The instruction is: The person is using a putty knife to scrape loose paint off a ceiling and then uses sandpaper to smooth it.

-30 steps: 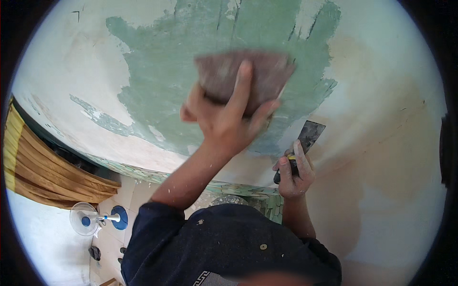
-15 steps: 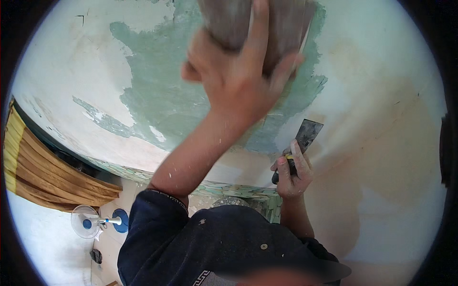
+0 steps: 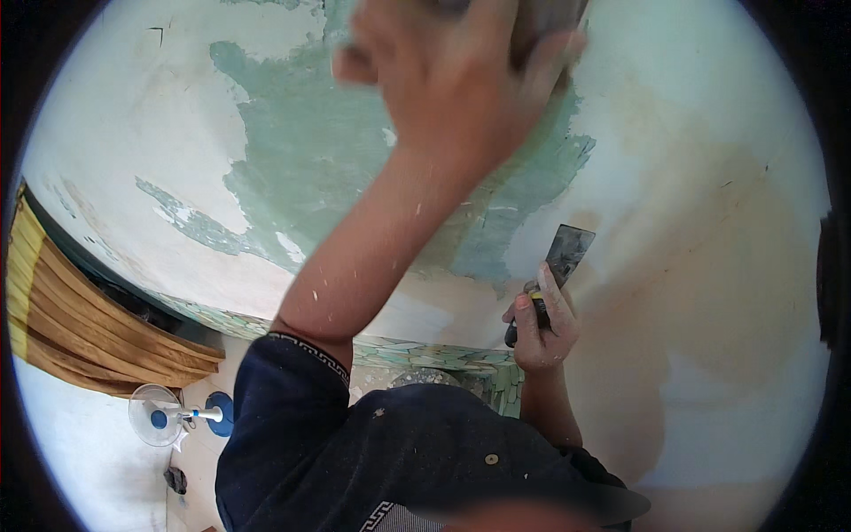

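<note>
My left hand (image 3: 452, 97) is raised against the wall at the top of the view, its fingers spread over a flat grey-brown rectangular plate (image 3: 551, 16). Most of that plate is cut off or covered by the hand, and motion blurs it; its exact kind is unclear. Lower down on the right, my right hand (image 3: 545, 335) grips a putty knife (image 3: 569, 253) by its dark handle, which has a yellow band. Its smeared metal blade points up, and pale dust coats the fingers. A green bare patch (image 3: 310, 151) with ragged edges shows on the white wall around my left forearm.
A brown and yellow curtain (image 3: 106, 328) hangs at the left. Below it a white and blue fan (image 3: 158, 417) stands on the floor near a small dark object (image 3: 175, 481). Greenish tiles (image 3: 408, 353) run along the wall's base. Damp-looking beige stains (image 3: 718, 293) mark the right-hand wall.
My left hand has slid upward along the wall with the plate, so less of the plate shows. My right hand with the putty knife has hardly moved.
</note>
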Demonstrator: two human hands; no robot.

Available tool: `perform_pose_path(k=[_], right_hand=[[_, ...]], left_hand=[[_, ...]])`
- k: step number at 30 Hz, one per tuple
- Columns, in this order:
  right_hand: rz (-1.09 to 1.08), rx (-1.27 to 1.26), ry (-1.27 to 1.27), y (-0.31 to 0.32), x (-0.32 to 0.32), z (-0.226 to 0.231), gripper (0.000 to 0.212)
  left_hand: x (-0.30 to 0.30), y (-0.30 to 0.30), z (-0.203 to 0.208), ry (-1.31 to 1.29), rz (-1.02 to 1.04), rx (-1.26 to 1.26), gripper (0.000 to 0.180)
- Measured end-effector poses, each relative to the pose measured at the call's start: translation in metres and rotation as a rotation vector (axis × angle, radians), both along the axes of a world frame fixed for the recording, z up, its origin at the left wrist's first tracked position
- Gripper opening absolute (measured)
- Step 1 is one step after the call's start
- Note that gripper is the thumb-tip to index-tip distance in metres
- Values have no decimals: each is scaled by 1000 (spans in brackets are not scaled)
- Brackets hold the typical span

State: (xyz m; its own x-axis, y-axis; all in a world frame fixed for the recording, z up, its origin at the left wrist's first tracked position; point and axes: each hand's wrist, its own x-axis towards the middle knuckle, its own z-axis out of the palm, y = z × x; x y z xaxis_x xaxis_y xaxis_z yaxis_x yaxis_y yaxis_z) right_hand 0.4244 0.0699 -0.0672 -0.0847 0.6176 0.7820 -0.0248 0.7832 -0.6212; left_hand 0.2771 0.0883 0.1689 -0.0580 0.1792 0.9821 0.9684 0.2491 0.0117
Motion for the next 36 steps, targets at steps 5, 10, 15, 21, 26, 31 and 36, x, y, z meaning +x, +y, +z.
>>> perform_pose_path(k=[5, 10, 15, 21, 26, 31, 36], right_hand=[[39, -39, -61, -7, -6, 9, 47], [32, -35, -25, -5, -5, 10, 54], [6, -26, -61, -2, 0, 8, 54], [48, -54, -73, 3, -2, 10, 56], [58, -41, -51, 9, -6, 15, 56], [54, -69, -25, 16, 2, 28, 56], [0, -50, -49, 25, 2, 28, 55]], left_hand=[[-21, 19, 20, 132, -305, 414, 80], [-26, 13, -73, 21, -344, 181, 93], [-25, 5, -185, -90, -329, 96, 90], [-8, 18, -146, -27, -358, 155, 90], [11, 17, -26, -29, -368, 245, 86], [17, 17, -16, -59, -316, 182, 78], [3, 23, -114, -47, -387, 194, 84]])
